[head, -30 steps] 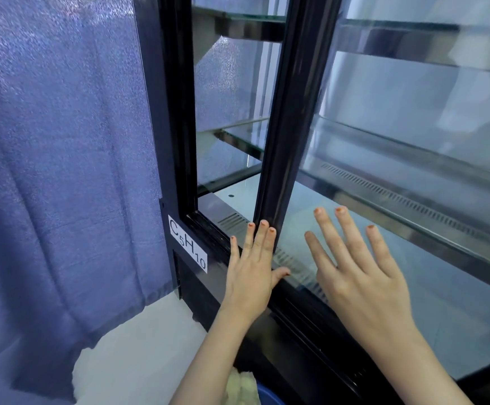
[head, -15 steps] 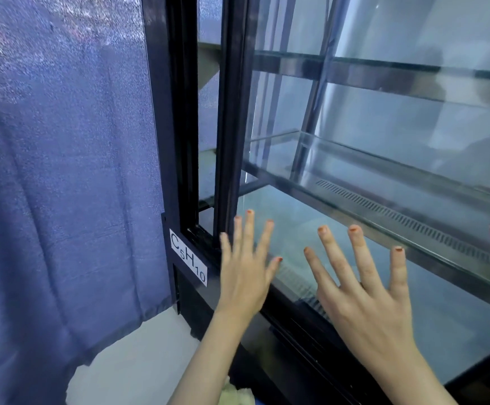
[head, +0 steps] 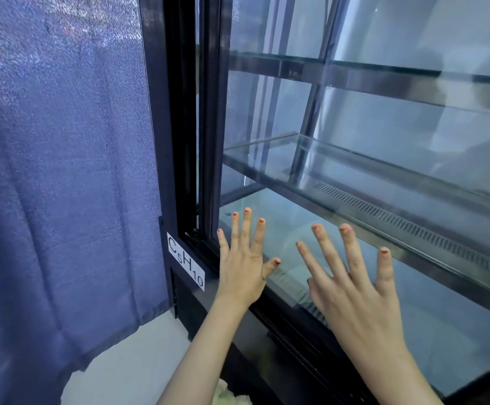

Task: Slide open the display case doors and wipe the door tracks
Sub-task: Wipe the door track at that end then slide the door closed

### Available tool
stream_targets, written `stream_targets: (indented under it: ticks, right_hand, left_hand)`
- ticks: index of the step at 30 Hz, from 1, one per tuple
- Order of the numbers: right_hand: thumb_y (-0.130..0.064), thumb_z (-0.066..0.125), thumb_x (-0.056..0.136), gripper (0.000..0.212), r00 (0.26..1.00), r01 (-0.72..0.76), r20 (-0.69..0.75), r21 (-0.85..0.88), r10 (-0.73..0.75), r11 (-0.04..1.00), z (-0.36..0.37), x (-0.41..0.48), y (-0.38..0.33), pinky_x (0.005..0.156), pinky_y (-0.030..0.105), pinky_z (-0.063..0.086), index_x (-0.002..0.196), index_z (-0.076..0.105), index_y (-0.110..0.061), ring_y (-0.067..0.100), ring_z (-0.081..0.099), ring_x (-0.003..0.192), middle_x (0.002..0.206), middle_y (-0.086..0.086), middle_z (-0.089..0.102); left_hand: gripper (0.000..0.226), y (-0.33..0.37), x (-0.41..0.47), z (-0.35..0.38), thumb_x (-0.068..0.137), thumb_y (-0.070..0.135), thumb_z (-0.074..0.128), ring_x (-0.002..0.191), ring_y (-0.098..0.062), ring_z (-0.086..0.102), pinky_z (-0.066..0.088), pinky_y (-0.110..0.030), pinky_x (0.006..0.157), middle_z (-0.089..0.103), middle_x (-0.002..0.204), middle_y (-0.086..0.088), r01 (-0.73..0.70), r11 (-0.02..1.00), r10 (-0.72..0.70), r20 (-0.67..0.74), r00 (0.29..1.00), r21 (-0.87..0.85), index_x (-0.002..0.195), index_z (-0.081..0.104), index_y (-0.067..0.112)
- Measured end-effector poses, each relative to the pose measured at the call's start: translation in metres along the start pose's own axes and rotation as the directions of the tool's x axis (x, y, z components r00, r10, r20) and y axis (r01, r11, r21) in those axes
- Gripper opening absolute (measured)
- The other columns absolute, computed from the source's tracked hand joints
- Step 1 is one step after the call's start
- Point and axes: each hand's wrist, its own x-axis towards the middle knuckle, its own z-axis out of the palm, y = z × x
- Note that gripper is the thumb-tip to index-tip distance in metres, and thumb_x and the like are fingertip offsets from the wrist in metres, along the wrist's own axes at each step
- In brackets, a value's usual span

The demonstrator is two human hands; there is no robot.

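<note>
A black-framed display case fills the right side. Its sliding glass door has its dark left edge almost against the case's left frame, with only a thin gap between them. My left hand lies flat with fingers spread on the glass, low down beside the door's left edge. My right hand is pressed flat on the same pane to the right of it. The black bottom track runs below both hands. A pale cloth shows at the bottom edge, under my left forearm.
A blue curtain hangs to the left of the case. A white label reading C5H10 is stuck on the frame's lower left corner. Inside are glass shelves and a vented metal strip. Pale floor lies below.
The sliding door has moved left from partly open to nearly against the left frame. Both hands stayed flat on the glass and travelled left with it.
</note>
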Motion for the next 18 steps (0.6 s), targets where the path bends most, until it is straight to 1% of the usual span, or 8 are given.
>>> stream_targets:
  ticks: [3, 8, 11, 15, 18]
  right_hand:
    - [-0.039, 0.052, 0.085, 0.068, 1.000, 0.014, 0.012, -0.002, -0.014, 1.000, 0.002, 0.005, -0.003, 0.114, 0.056, -0.010, 0.148, 0.030, -0.027, 0.031, 0.002, 0.146, 0.159, 0.006, 0.011]
    - [-0.039, 0.052, 0.084, 0.068, 1.000, 0.020, 0.015, -0.002, -0.020, 1.000, 0.004, 0.013, -0.010, 0.113, 0.056, -0.011, 0.148, 0.030, -0.027, 0.032, 0.000, 0.145, 0.158, 0.007, 0.011]
    - [-0.040, 0.051, 0.084, 0.069, 0.999, 0.024, 0.025, -0.005, -0.024, 1.000, 0.005, 0.018, -0.014, 0.113, 0.057, -0.012, 0.148, 0.029, -0.026, 0.033, -0.001, 0.145, 0.158, 0.008, 0.010]
    - [-0.043, 0.048, 0.085, 0.068, 0.999, 0.022, 0.032, -0.008, -0.022, 1.000, 0.007, 0.025, -0.021, 0.112, 0.057, -0.013, 0.148, 0.027, -0.026, 0.034, -0.004, 0.145, 0.159, 0.010, 0.003]
    - [-0.044, 0.047, 0.086, 0.069, 0.999, 0.026, 0.043, -0.015, -0.026, 1.000, 0.009, 0.031, -0.027, 0.112, 0.058, -0.014, 0.149, 0.024, -0.026, 0.035, -0.005, 0.145, 0.158, 0.012, -0.002]
  left_hand:
    - [0.072, -0.004, 0.003, -0.001, 0.086, 0.068, -0.003, 0.143, -0.030, -0.006, 0.006, -0.063, 0.109, -0.025, 0.153, 0.000, 0.006, 1.000, -0.006, -0.012, 1.000, 0.002, 0.144, -0.021, 0.030]
    - [0.072, -0.012, 0.007, -0.001, 0.085, 0.069, -0.004, 0.143, -0.024, -0.010, 0.002, -0.060, 0.109, -0.024, 0.153, 0.002, 0.021, 0.999, -0.020, -0.021, 1.000, 0.032, 0.145, -0.019, 0.030]
    - [0.073, -0.018, 0.009, -0.001, 0.085, 0.069, -0.005, 0.143, -0.026, -0.007, 0.001, -0.059, 0.109, -0.023, 0.154, 0.002, 0.031, 0.998, -0.031, -0.011, 0.999, 0.046, 0.145, -0.018, 0.030]
    - [0.073, -0.027, 0.011, -0.003, 0.084, 0.070, -0.006, 0.142, -0.031, -0.002, 0.000, -0.060, 0.109, -0.024, 0.153, 0.004, 0.048, 0.998, -0.048, -0.003, 0.999, 0.050, 0.145, -0.020, 0.031]
    - [0.073, -0.035, 0.014, -0.003, 0.086, 0.069, -0.003, 0.142, -0.032, 0.000, 0.005, -0.062, 0.108, -0.024, 0.153, 0.004, 0.060, 0.996, -0.059, -0.007, 0.998, 0.067, 0.145, -0.019, 0.030]
